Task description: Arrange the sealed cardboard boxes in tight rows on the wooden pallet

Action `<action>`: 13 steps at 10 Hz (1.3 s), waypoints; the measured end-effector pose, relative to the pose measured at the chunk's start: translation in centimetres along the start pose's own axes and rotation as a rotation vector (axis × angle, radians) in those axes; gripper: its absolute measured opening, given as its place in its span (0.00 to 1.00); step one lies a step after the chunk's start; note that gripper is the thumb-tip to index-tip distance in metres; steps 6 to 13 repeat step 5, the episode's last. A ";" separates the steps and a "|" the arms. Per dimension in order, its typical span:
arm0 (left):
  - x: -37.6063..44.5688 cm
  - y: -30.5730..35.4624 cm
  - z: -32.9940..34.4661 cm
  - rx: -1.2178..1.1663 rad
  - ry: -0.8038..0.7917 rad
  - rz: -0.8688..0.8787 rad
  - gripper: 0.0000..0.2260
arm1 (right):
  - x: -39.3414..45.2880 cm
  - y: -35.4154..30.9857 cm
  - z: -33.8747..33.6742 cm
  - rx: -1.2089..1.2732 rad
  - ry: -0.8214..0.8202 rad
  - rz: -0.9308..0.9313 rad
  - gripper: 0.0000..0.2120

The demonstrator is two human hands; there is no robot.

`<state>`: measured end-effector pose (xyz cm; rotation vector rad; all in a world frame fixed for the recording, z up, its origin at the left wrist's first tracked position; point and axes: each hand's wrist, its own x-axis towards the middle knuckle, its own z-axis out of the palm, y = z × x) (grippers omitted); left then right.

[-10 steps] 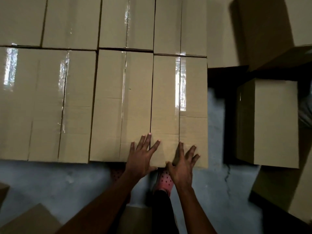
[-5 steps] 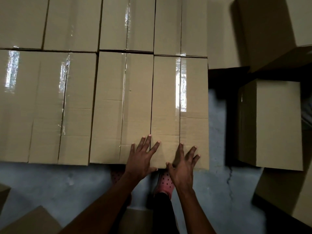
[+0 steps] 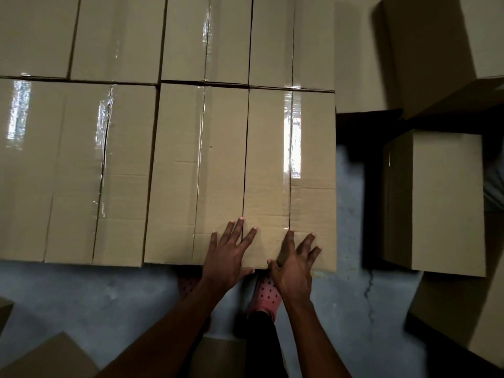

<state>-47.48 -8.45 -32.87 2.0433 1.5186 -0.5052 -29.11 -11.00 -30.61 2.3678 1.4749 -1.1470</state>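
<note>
Two flat hands are what I have on the work here. My left hand (image 3: 227, 256) lies with fingers spread and straight across the seam between the end box (image 3: 290, 178) and its neighbour (image 3: 196, 173), and my right hand (image 3: 296, 259) lies just beside it on the end box's near edge, fingers straight too, thumb hooked over the lip. Neither one grips anything; both only press down on cardboard. I judge the hands sit there to nudge the end box snug against its neighbour and level the two tops, since a dark line of gap runs between them.

The end box closes the right end of the near row, touching the back row (image 3: 207, 39) behind it. I cannot see the pallet itself; the boxes cover whatever carries them, and only grey floor (image 3: 81, 296) shows along the near edge of the stack, rough and cracked toward the right.

The boxes are plain tan cardboard, long and rectangular, with matte faces and visible flap creases. Glossy clear tape (image 3: 291, 137) runs down each centre seam and catches the light in bright strips. A loose box (image 3: 441, 203) stands well apart on the floor to the right, likely next in line. A pink dotted shoe (image 3: 266, 296) pokes out below the end box.
</note>
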 end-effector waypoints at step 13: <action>-3.0 -4.2 -10.3 -0.150 0.403 -0.118 0.35 | -2.2 -9.1 -7.1 -0.160 0.145 -0.173 0.46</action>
